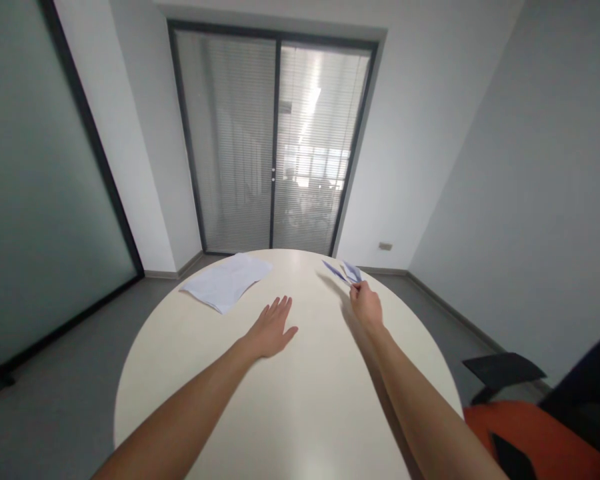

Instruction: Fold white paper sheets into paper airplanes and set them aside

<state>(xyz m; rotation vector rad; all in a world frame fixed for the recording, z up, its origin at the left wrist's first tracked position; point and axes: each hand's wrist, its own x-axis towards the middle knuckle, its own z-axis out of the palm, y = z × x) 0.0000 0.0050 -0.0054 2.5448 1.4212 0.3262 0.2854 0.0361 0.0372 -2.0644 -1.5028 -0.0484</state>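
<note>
My right hand [366, 303] is stretched out over the far right part of the round white table [300, 413], its fingers pinched on a small folded paper plane [344, 272] that points away to the left. My left hand [273, 329] rests flat on the tabletop near the middle, fingers spread, holding nothing. A stack of white paper sheets [227, 281] lies at the table's far left edge, a short way beyond the left hand.
A glass door with blinds [275, 147] stands straight ahead beyond the table. A frosted glass wall [35, 187] runs along the left. An orange and black chair [540, 427] sits at the lower right beside the table. Grey floor surrounds the table.
</note>
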